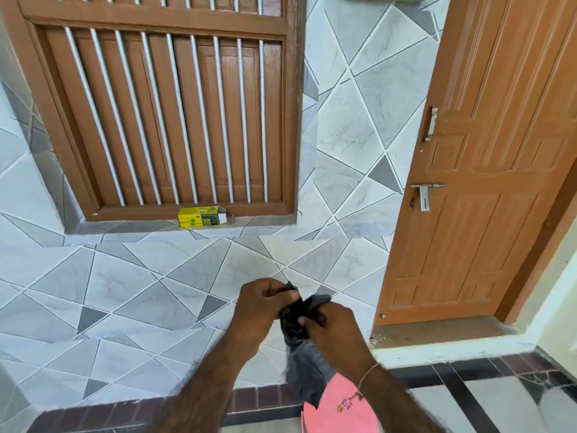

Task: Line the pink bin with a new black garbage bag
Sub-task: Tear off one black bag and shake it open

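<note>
Two of our bare hands meet in front of a wall of grey and white diagonal tiles [150, 276], which carries a brown wooden shuttered window with pale metal bars [168, 110]; an orange-brown panelled wooden door [487, 189] stands open beside it. Below our hands, the pink plastic bin [340, 410] sits on the floor at the wall's foot. A crumpled black plastic garbage bag [304, 364] hangs above the bin's rim. Our left hand [260, 307] and right hand [335, 328] both pinch its bunched top with closed fingers. On the window's sill rests a small yellow cardboard box [203, 217].
</note>
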Demonstrator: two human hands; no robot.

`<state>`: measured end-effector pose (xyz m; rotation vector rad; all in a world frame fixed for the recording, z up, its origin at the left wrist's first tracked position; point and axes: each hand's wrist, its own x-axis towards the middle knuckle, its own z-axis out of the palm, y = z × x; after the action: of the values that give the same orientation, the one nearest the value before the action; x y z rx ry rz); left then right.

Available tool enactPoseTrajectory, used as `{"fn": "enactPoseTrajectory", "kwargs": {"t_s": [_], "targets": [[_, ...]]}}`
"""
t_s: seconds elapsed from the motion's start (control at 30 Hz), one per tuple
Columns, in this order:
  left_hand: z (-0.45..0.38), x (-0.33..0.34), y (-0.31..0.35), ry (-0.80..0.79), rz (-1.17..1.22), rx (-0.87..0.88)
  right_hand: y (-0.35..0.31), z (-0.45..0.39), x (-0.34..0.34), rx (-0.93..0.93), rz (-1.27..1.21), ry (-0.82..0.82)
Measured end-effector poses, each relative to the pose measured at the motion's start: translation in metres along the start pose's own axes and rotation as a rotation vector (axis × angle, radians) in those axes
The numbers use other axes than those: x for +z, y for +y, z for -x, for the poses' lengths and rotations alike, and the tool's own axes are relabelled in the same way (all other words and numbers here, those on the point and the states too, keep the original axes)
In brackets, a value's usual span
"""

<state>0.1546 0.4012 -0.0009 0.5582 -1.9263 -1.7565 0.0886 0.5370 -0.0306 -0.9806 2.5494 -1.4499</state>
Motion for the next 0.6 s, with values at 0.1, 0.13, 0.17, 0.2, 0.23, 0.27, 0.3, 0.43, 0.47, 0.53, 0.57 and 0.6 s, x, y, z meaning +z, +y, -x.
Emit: {"fn": "enactPoseTrajectory", "kwargs": {"t_s": [0.1,0.13,0.17,0.2,0.23,0.27,0.3,0.43,0.47,0.53,0.57,0.6], "targets": [[-0.005,-0.007,0.001,0.236,0.187,-0.047,0.011,0.01,0.01,0.459,-0.663,0.181],[-0.007,-0.01,0.002,0.287,0.265,-0.065,0.017,0.019,0.017,0.671,-0.819,0.179],[-0.008,-0.012,0.002,0.311,0.326,-0.08,0.022,0.028,0.025,0.8,-0.862,0.148],[-0.008,-0.013,0.003,0.314,0.356,-0.087,0.029,0.038,0.033,0.839,-0.764,0.102],[-0.007,-0.014,0.003,0.305,0.355,-0.086,0.035,0.046,0.04,0.79,-0.536,0.065],[-0.007,-0.015,0.003,0.294,0.318,-0.076,0.041,0.049,0.042,0.676,-0.23,0.12],[-0.006,-0.015,0.003,0.287,0.263,-0.059,0.046,0.049,0.04,0.493,0.045,0.266],[-0.005,-0.013,0.0,0.208,0.075,-0.02,0.01,0.029,0.01,-0.081,-0.011,0.41],[-0.004,-0.01,0.0,0.177,0.056,-0.018,-0.001,0.022,0.008,-0.028,-0.128,0.291],[-0.001,-0.004,0.001,0.13,0.026,0.008,-0.019,0.01,0.013,0.081,-0.229,0.097],[0.001,-0.002,0.001,0.116,0.016,0.023,-0.022,0.005,0.018,0.11,-0.25,0.063],[0.003,-0.001,0.002,0.108,0.019,0.037,-0.024,0.003,0.021,0.137,-0.292,0.061]]}}
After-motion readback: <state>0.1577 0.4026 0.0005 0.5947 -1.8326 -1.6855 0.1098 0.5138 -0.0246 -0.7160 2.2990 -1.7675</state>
